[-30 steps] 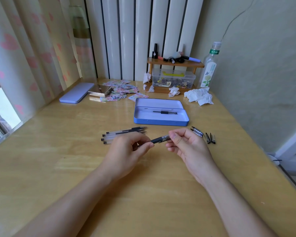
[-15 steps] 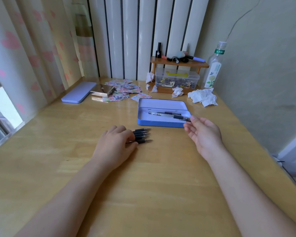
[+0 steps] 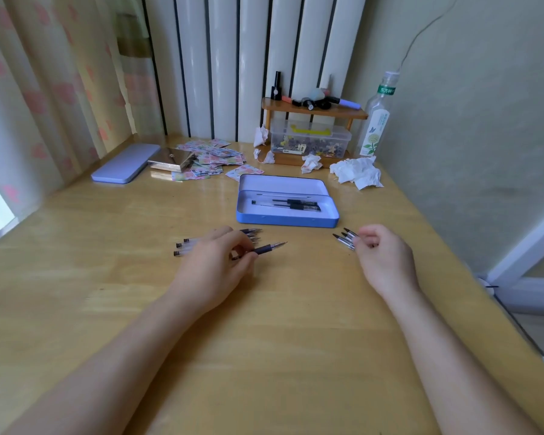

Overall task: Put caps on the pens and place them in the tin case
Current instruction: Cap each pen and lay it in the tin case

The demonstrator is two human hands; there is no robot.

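Note:
The open blue tin case [image 3: 283, 219] lies mid-table with two capped pens [image 3: 291, 205] inside. My left hand [image 3: 212, 268] grips an uncapped pen [image 3: 269, 248], its tip pointing right, lifted off a row of several uncapped pens [image 3: 186, 246] lying under my fingers. My right hand [image 3: 382, 255] rests on the table to the right of the case, fingers curled over several loose black caps [image 3: 344, 239]. Whether a cap is pinched between the fingers is hidden.
The tin's lilac lid [image 3: 124, 167] lies far left beside a metal box [image 3: 170, 160] and scattered stickers [image 3: 214, 158]. At the back stand a small wooden shelf [image 3: 311, 113], a clear box [image 3: 310, 139], a bottle [image 3: 376, 120] and crumpled tissues [image 3: 357, 175].
The capped pen went into the tin. My right hand drew back from the case to the loose caps. My left hand picked one uncapped pen out of the row.

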